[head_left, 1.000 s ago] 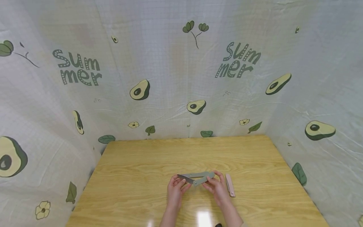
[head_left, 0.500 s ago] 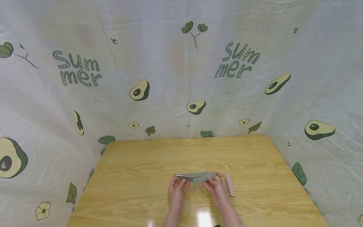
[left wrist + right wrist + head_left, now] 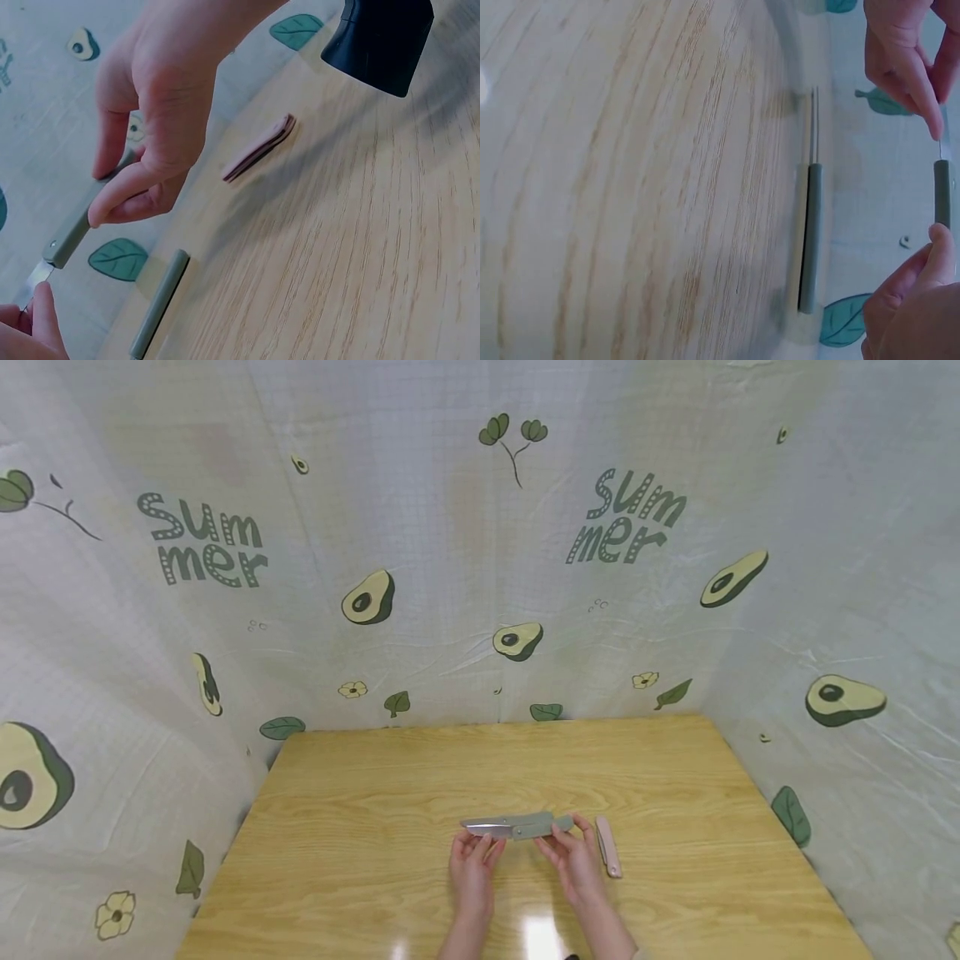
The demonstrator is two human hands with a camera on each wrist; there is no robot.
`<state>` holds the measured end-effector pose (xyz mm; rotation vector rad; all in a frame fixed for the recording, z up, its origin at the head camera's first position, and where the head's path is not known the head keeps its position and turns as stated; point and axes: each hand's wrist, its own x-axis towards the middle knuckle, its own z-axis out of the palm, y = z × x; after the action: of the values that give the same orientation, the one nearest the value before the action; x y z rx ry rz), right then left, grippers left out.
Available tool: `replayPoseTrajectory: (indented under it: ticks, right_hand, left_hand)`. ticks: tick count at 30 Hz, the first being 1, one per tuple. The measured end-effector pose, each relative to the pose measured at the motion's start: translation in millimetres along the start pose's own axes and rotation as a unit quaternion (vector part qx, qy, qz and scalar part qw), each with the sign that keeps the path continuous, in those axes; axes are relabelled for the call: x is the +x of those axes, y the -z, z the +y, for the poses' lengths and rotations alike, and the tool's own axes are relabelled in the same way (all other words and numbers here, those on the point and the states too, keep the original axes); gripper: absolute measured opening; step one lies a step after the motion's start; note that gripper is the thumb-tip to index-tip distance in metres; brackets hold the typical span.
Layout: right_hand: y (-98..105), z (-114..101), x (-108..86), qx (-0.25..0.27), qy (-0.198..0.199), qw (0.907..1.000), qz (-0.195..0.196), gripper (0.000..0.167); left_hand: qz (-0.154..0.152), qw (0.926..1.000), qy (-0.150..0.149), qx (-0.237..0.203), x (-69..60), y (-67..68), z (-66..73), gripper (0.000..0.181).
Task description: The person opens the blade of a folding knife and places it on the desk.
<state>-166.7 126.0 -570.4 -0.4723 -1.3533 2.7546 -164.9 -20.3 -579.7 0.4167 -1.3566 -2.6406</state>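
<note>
A knife with a grey-green handle (image 3: pixel 532 832) and a metal blade (image 3: pixel 487 831) is held up between both hands, blade and handle nearly in line. The left hand (image 3: pixel 472 878) pinches the blade; in the left wrist view, the left hand (image 3: pixel 34 326) is partly cut off by the frame's corner. Thumb and fingers of the right hand (image 3: pixel 585 867) grip the handle's far end, as the right wrist view shows with the right hand (image 3: pixel 915 296). Beyond it, a second grey-green-handled piece (image 3: pixel 814 232) lies on the wooden table, with thin metal parts extending from it.
A folded pink knife (image 3: pixel 608 847) lies on the table (image 3: pixel 360 860) just right of the right hand. A curtain (image 3: pixel 450 527) printed with avocados and leaves surrounds the back and sides. The left wrist view shows a black device (image 3: pixel 381 45) at its top.
The held blade and handle have swung from a clear bend to almost straight. Both hands keep their grip, and the left hand has shifted slightly to the right.
</note>
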Motion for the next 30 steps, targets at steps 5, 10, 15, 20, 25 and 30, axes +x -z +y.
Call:
replayPoseTrajectory:
  ticks: [5,10,15,20,25,30]
  right_hand:
    - [-2,3,-0.1,0.025,-0.001,0.9997,0.009,0.038]
    - [-3,4,-0.4,0.047,-0.002,0.9986,0.022,0.042]
    - [0,6,2.0,0.021,-0.001,0.9995,0.023,0.047]
    - [6,7,5.2,-0.043,0.0,0.9987,0.027,0.052]
    - [12,4,8.6,-0.072,0.018,0.996,0.05,0.04]
    - [14,0,9.7,-0.108,0.033,0.9915,0.065,0.042]
  left_hand:
    - [0.008,1.0,-0.003,-0.003,-2.5,-2.2,-2.5,0.026]
    - [0.018,0.9998,-0.007,-0.007,-2.4,-4.2,-5.2,0.027]
    - [0.038,0.9991,-0.017,0.008,0.1,-4.6,-9.6,0.031]
    - [0.048,0.9975,-0.05,0.01,2.4,-1.6,-16.5,0.042]
    - [0.061,0.9949,-0.08,0.003,3.3,1.1,-19.7,0.041]
    - [0.079,0.9933,-0.084,0.008,2.7,1.9,-19.1,0.038]
